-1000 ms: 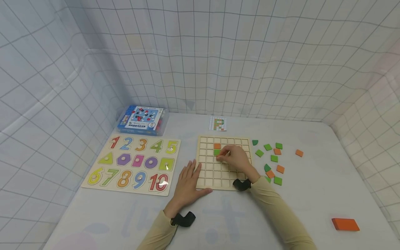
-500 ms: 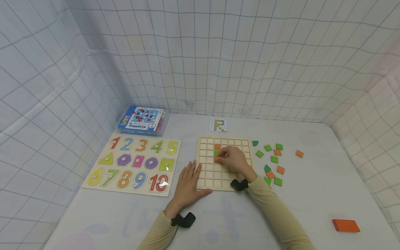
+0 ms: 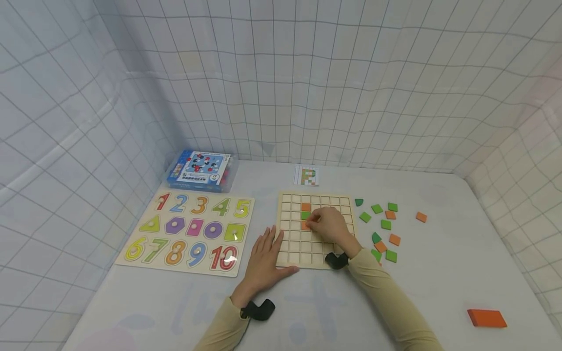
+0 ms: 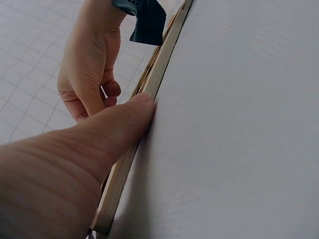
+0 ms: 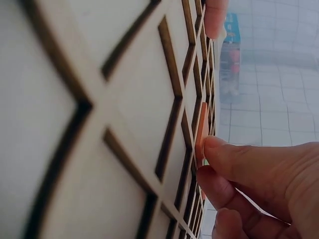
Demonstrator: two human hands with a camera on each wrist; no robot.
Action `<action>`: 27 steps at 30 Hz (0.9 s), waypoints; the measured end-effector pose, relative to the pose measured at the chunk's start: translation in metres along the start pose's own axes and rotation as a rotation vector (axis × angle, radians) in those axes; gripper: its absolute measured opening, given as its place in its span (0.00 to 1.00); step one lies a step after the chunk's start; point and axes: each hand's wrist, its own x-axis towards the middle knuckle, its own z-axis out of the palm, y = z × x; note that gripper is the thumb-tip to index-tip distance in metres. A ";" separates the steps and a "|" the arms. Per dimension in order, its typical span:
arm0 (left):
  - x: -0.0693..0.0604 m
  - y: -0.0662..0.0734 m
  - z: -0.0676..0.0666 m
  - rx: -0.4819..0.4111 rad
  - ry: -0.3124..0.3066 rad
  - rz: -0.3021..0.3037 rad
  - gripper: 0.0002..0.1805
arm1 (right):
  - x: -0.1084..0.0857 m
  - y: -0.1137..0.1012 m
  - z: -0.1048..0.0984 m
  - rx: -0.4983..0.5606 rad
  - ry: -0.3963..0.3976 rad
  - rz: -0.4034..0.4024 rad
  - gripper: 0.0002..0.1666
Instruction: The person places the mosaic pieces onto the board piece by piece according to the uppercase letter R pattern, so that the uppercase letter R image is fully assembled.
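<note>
A wooden grid board [image 3: 306,247] lies flat. My left hand [image 3: 262,263] rests at its left side with fingers extended; in the left wrist view the thumb of that hand [image 4: 94,149] presses the board's edge [image 4: 119,184]. My right hand [image 3: 330,226] is over the middle of the board, its thumb and finger pinching an orange tile [image 3: 305,225]. In the right wrist view, fingertips of my right hand [image 5: 264,184] touch this orange tile [image 5: 202,132], which looks slightly tilted. Above it in the same column sit a green tile [image 3: 305,215] and an orange tile [image 3: 306,206].
Loose green tiles [image 3: 392,256] and orange tiles [image 3: 421,217] lie right of the board. Behind it is a pattern card [image 3: 306,175]. To the left are a number puzzle [image 3: 184,234] and a boxed set [image 3: 199,168]. An orange block [image 3: 487,318] lies at front right.
My right hand moved slightly left, then its fingers shifted a little right, leaving more of the orange tile visible below the green one. The left hand stays in place.
</note>
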 end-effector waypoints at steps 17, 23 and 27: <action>0.000 0.000 0.000 -0.006 -0.005 0.000 0.54 | -0.004 -0.002 0.000 -0.048 -0.003 -0.022 0.05; 0.000 0.000 0.000 -0.007 -0.005 -0.004 0.54 | -0.005 0.004 -0.001 -0.032 -0.016 -0.060 0.06; 0.000 0.001 0.000 -0.009 -0.004 -0.004 0.54 | -0.008 0.012 -0.006 -0.013 0.013 -0.103 0.08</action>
